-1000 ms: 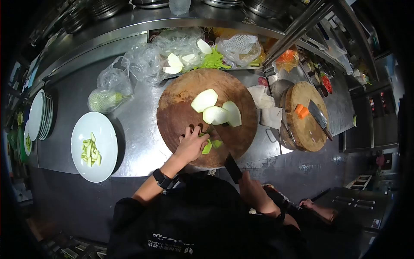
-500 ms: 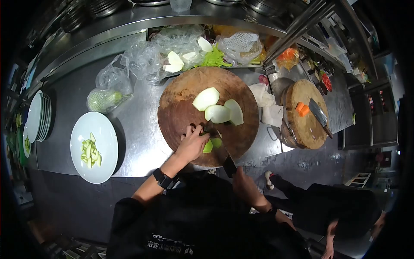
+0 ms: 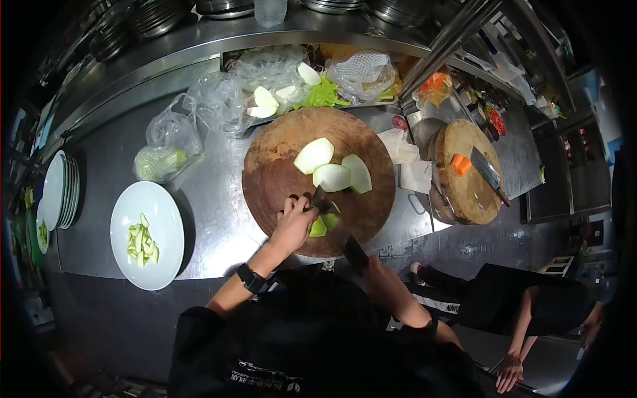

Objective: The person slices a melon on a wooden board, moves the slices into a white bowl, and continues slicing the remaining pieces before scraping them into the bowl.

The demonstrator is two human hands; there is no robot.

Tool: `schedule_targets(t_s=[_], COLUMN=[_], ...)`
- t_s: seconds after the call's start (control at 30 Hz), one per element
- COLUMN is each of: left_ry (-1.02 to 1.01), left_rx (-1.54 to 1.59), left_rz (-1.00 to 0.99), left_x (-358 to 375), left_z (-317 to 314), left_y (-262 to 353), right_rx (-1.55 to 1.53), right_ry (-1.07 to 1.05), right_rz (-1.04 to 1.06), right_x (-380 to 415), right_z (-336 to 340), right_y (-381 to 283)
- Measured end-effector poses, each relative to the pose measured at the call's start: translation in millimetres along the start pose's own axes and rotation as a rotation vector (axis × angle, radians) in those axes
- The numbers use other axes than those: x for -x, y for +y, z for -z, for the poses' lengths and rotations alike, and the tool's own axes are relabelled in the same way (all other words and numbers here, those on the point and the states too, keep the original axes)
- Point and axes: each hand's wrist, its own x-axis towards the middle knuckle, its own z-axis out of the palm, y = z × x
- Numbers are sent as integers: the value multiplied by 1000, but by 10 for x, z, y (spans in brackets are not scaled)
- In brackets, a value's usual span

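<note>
A round wooden chopping block [image 3: 269, 152] stands in front of me. My left hand [image 3: 294, 222] has its fingers curled and presses on a green vegetable piece [image 3: 318, 228] near the block's front edge. In my right hand [image 3: 387, 286] is a cleaver [image 3: 347, 243], gripped by the handle. Its dark blade lies right beside my left fingertips, with bright green [image 3: 332, 220] showing along its far side. Beyond the blade lie pale green vegetable slabs: one upper left [image 3: 314, 156], one in the middle [image 3: 332, 177] and one to the right [image 3: 359, 174].
Cut green sticks sit on a white oval plate [image 3: 166, 225] at left, near stacked plates [image 3: 62, 189]. Behind the block are plastic bags [image 3: 215, 99] and leafy greens [image 3: 323, 93]. A second block [image 3: 458, 192] holds carrot pieces [image 3: 461, 164] and a knife [image 3: 488, 169]. Another person [image 3: 511, 298] is at right.
The view has shifted slightly. My hands and the cleaver stay at nearly the same spot on the block. At the right, the other person has moved, and their hand shows more fully.
</note>
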Motion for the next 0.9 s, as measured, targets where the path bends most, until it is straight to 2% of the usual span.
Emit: schedule_targets(t_s=[0.13,0.2,0.43,0.5,0.73,0.9], left_ry=[23,-6,45,101,68,64], left_rx=[22,0,111,121,95,89], left_rz=[-6,13,-120,-151,-130,-101], left_x=[35,4,-24,-26,-13,-23], left_z=[-37,-2,18,8,23,45], left_y=[-25,-25,-151,-142,-134,-101], right_rx=[75,-49,-107,-74,-36,-67], right_ry=[-6,51,41,106,91,174], right_rz=[23,8,-22,19,7,-48], right_x=[-6,-149,-65,-8,22,63], right_z=[-274,-412,-24,-4,8,43], right_y=[124,165,28,5,-8,-59])
